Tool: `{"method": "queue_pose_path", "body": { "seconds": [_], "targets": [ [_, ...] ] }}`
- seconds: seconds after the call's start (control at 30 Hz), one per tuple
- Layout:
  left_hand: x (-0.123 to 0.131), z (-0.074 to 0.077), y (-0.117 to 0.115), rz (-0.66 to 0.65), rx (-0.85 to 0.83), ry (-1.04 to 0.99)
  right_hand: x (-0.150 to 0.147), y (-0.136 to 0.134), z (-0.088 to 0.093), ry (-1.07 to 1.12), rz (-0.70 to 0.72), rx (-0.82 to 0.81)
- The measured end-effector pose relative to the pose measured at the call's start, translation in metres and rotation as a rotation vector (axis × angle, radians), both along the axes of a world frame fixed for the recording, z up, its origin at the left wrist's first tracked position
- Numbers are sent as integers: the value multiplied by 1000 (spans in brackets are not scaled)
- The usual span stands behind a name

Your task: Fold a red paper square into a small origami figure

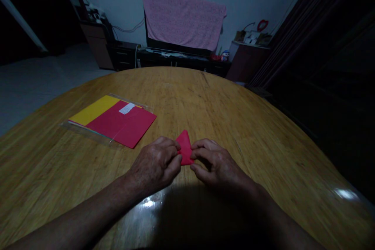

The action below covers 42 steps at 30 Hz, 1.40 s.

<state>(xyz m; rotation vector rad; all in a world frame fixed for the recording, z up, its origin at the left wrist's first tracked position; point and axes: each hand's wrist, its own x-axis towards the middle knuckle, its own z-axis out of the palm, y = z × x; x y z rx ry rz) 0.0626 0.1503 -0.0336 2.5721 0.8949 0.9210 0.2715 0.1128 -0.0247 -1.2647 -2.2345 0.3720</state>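
A small folded piece of red paper (184,146) lies on the round wooden table (205,101), its point aimed away from me. My left hand (156,162) pinches its left edge with curled fingers. My right hand (215,162) pinches its right edge the same way. Both hands rest on the tabletop close to me, and the lower part of the paper is hidden between the fingers.
To the left lies a clear plastic sleeve (88,129) with a red sheet (123,125) and a yellow sheet (93,110) of paper. Beyond the table stand a low cabinet with a TV under a pink cloth (183,17) and a side cabinet (246,60).
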Motion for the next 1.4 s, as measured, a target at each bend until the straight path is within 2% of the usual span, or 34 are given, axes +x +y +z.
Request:
{"method": "queue_pose_path", "body": {
  "seconds": [0.27, 0.53, 1.03, 1.4],
  "targets": [
    [1, -6, 3, 23, -18, -31, 2, 1, 3, 24, -10, -38],
    [3, -5, 6, 20, -46, -40, 8, 2, 5, 71, 66, -53],
    [6, -4, 8, 40, -72, -40, 9, 3, 2, 46, 56, -72],
    [6, -6, 8, 40, -48, -70, 0, 1, 3, 42, -23, -63]
  ]
}}
